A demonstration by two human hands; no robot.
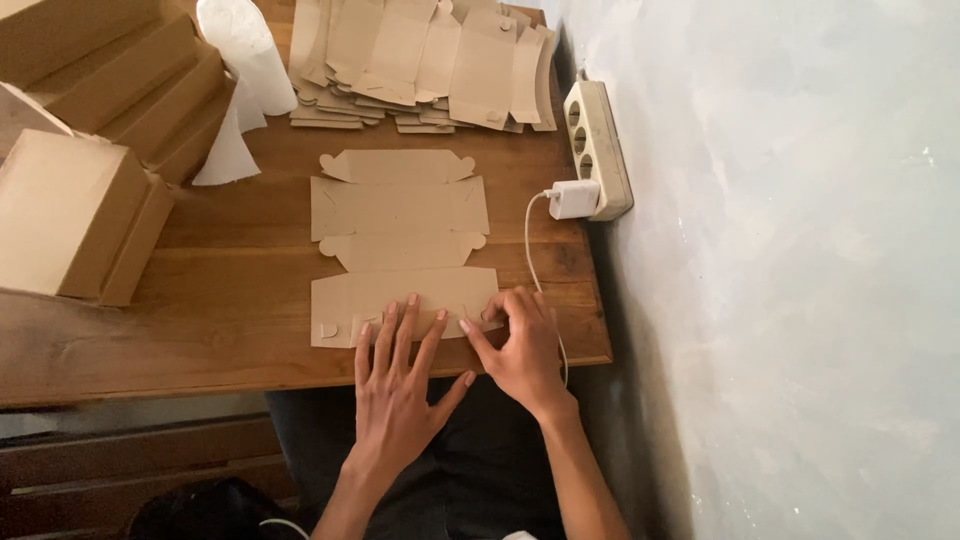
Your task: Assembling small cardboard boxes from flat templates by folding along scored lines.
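Left hand: the left hand (395,385) lies nearest the camera, palm down, fingers spread wide and flat, fingertips pressing the near panel of the flat brown die-cut cardboard box blank (400,240).
Right hand: the right hand (520,345) sits just beside the left, fingers curled narrow, thumb and forefinger pinching a small flap at the blank's near right corner.
Box blank: unfolded, lying flat at the near edge of the brown wooden table (230,300), its far panels with rounded tabs extending away from the person.
Blank stack: a fanned stack of identical flat brown cardboard blanks (420,60) rests at the table's far edge, well apart from the hands.
Folded boxes: assembled brown cardboard boxes (90,130) are piled at the table's left side.
White sheets: white paper pieces (240,70) lean beside the boxes.
Power strip: a cream multi-socket power strip (597,145) lies along the right table edge against the pale wall, with a white plug adapter (573,198) inserted; its white cable (530,250) runs toward the right hand.
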